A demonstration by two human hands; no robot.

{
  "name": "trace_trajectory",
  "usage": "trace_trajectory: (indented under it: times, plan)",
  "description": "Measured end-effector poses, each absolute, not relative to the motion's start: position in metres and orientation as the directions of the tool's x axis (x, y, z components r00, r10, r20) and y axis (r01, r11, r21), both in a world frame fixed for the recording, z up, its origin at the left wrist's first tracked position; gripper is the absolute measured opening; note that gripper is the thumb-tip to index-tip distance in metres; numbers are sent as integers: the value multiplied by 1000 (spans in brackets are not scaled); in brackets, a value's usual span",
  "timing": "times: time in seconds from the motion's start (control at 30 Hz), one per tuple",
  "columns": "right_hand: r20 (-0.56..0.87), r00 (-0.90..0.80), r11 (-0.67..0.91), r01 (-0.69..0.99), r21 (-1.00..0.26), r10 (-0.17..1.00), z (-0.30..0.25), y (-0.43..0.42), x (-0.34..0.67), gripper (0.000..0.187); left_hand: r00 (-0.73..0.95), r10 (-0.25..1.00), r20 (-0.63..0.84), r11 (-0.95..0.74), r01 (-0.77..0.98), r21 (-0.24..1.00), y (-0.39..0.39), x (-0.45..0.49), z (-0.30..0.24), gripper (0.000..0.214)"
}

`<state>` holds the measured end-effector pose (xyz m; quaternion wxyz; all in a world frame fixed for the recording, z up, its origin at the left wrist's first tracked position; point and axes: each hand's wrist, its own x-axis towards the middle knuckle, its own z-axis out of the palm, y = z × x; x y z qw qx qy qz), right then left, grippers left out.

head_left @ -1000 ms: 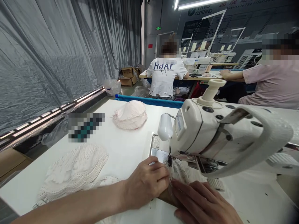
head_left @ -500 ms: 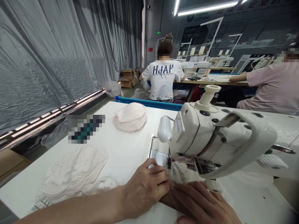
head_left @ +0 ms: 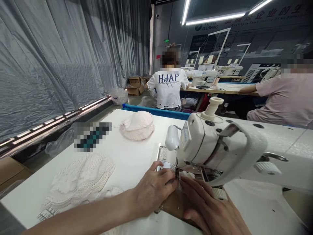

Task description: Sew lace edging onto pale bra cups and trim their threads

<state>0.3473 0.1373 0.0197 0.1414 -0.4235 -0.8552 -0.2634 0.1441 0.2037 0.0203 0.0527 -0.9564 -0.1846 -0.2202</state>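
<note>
At the sewing machine (head_left: 193, 137), my left hand (head_left: 156, 187) is beside the presser foot (head_left: 177, 173) with its fingers curled and pressed together on pale lace fabric. Most of that fabric (head_left: 187, 175) is hidden under the hands and machine head. My right hand (head_left: 211, 204) lies just right of the presser foot, fingers stretched out together and resting flat on the work. Between the two hands shows a flat brown surface (head_left: 173, 205); what it is I cannot tell. The metal needle plate (head_left: 167, 165) is partly covered by my left fingers.
On the white table (head_left: 132, 163) lie a pile of white lace pieces (head_left: 80, 179) at left and rounded pink fabric pieces (head_left: 138, 125) farther back. A blurred dark object (head_left: 93, 137) is near the left edge. Two people sit beyond, one in a white shirt (head_left: 168, 89), one in pink (head_left: 283, 98).
Both hands have shifted slightly forward, nearer the presser foot, and my right fingers now lie closer to it. More brown surface shows between them. The camera view has tilted a little upward.
</note>
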Motion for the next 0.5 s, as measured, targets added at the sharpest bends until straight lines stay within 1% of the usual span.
trace_trajectory:
  times: [0.07, 0.17, 0.27, 0.37, 0.5]
  plan:
    - [471, -605, 488, 797, 356, 643, 20, 136, 347, 56, 836, 335, 435, -929, 369, 7, 203, 144, 21, 21]
    - [473, -636, 491, 772, 404, 610, 22, 133, 345, 57, 834, 324, 446, -933, 360, 5, 201, 143, 23, 21]
    - [460, -701, 559, 713, 425, 545, 26, 127, 341, 61, 828, 292, 479, -939, 344, -22, 200, 140, 21, 23]
    - [456, -730, 622, 678, 391, 510, 27, 123, 339, 60, 824, 268, 500, -943, 331, -40, 201, 138, 19, 23]
    - [444, -709, 627, 699, 343, 548, 24, 123, 343, 54, 821, 267, 504, -943, 331, -39, 202, 137, 18, 23]
